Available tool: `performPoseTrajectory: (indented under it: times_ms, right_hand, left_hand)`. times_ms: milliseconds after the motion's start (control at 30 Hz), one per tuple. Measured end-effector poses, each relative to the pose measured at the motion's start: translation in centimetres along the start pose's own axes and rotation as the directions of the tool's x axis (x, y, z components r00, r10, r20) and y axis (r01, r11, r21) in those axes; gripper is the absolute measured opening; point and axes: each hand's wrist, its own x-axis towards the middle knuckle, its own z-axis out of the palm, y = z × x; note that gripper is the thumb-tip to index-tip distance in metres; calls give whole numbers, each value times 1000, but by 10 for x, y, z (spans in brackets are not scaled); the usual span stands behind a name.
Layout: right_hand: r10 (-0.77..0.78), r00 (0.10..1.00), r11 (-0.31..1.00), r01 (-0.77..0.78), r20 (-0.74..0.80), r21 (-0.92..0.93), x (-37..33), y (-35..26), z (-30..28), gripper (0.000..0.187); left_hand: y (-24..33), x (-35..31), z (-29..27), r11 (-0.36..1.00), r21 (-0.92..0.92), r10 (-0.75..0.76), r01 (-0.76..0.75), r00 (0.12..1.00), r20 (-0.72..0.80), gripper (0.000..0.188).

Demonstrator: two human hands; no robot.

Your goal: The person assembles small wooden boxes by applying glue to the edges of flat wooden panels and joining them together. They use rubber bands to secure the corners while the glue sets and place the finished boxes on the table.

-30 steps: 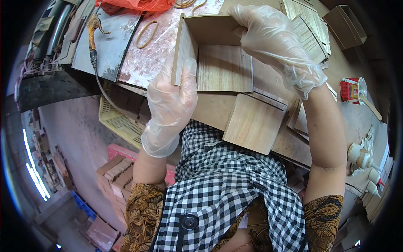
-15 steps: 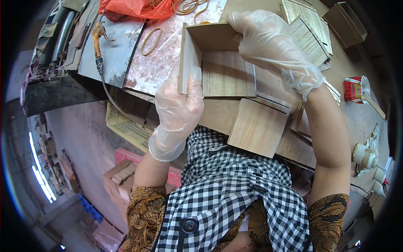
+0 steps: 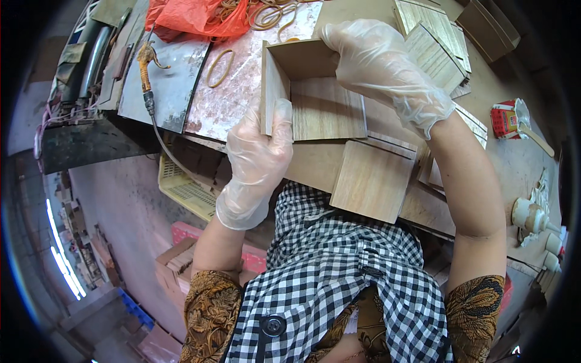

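Note:
A partly assembled wood-grain box is held up at the table's near edge, its inside facing me. Three of its panels show: a left wall, a brown far wall and a wood-grain base. My gloved left hand pinches the left wall, with the thumb on the inner side. At the far wall's right end, my gloved right hand is closed over the panel, and some of its fingers are hidden behind it. Just nearer than the box, a grooved wood-grain panel juts over the table edge.
Wood-grain panels are stacked at the far right, near a brown open box. A red tub with a stick and white bottles stand at the right. Rubber bands, an orange bag and a corded, tape-wrapped tool lie far left.
My right hand has shifted slightly left along with the box's far right end. Both hands keep their hold, and the whole view has moved a little.

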Motion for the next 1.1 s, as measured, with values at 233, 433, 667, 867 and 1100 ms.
performPoseTrajectory:
  times_ms: [233, 433, 667, 867, 1100]
  right_hand:
    - [48, 999, 999, -48, -8, -22, -2, 2, 7, 15]
    - [52, 998, 999, -53, -35, -12, -4, 3, 6, 15]
    - [51, 999, 999, -51, -17, -12, -3, 4, 7, 15]
    - [33, 993, 989, -48, 111, 139, 5, 5, -9, 12]
    - [35, 998, 989, -42, 46, 141, 4, 8, -1, 15]
  left_hand:
    - [14, 8, -14, 877, -373, -229, 302, 946, 229, 32]
    - [6, 15, -20, 901, -348, -165, 260, 946, 281, 36]
    - [9, 19, -25, 886, -325, -222, 331, 918, 329, 38]
    - [14, 20, -24, 873, -343, -245, 347, 919, 308, 35]
    - [23, 22, -21, 866, -325, -281, 379, 908, 311, 34]
